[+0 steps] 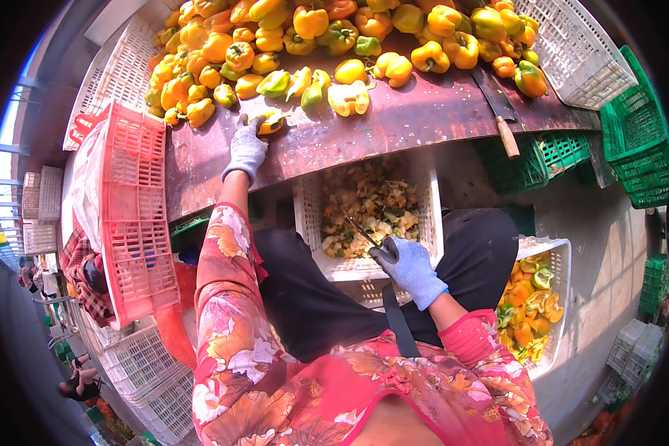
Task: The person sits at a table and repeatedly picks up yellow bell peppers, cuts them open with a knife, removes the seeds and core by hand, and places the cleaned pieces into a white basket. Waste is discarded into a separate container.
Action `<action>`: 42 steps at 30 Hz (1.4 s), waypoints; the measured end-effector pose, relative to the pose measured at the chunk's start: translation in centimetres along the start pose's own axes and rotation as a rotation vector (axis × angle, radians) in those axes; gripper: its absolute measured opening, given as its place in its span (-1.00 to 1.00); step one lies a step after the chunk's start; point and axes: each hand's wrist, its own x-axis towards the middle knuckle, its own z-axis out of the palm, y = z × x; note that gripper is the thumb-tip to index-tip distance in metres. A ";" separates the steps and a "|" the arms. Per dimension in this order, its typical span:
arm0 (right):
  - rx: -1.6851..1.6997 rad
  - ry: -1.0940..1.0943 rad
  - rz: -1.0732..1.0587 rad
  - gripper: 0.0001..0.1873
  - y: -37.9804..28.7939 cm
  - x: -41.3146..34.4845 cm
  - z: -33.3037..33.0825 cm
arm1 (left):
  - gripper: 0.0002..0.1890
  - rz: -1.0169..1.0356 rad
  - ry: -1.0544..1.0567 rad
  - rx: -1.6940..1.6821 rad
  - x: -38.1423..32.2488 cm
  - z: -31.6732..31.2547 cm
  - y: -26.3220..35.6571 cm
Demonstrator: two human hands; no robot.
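Note:
My left hand (247, 146), in a grey-blue glove with dark fingertips, reaches onto the dark red table (200, 167) and touches a cut yellow pepper piece (271, 122); whether the fingers grip it cannot be told. My right hand (407, 267), gloved alike, is shut on a small knife (361, 228), its blade pointing up and left over a white plastic crate (436, 223) of pepper cores and scraps (373, 212). A halved yellow pepper (348, 98) lies near the table's front edge. Behind it is a large heap of yellow and green bell peppers (217, 47).
A cleaver (496, 106) lies at the table's right, its wooden handle past the edge. A pink crate (136, 212) stands at left. At right are a white crate (563, 290) of cut peppers (524, 312) and green crates (641, 134). People are far off at left.

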 end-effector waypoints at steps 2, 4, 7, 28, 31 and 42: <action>0.007 0.015 -0.007 -0.58 0.2 0.0 0.2 | -0.48 -0.011 -0.020 -0.011 0.6 0.8 -0.9; 0.052 0.034 -0.007 -0.58 0.4 0.0 0.2 | -0.57 0.042 0.025 -0.041 0.2 0.3 -0.8; 0.233 0.115 -0.031 -0.62 0.5 0.1 0.3 | -0.61 -0.491 -0.344 -0.845 -2.4 -2.9 2.4; 0.151 0.334 -0.592 -0.72 -3.8 -3.3 -2.2 | -0.65 0.163 0.116 -0.570 -24.2 -12.0 17.6; 0.086 0.293 -0.563 -0.72 -2.4 -4.3 -2.3 | -0.67 0.117 0.050 -0.691 -24.9 -12.0 16.6; 0.168 0.210 -0.614 -0.72 -2.5 -4.5 -2.9 | -0.67 0.162 -0.133 -0.786 -25.1 -12.5 16.7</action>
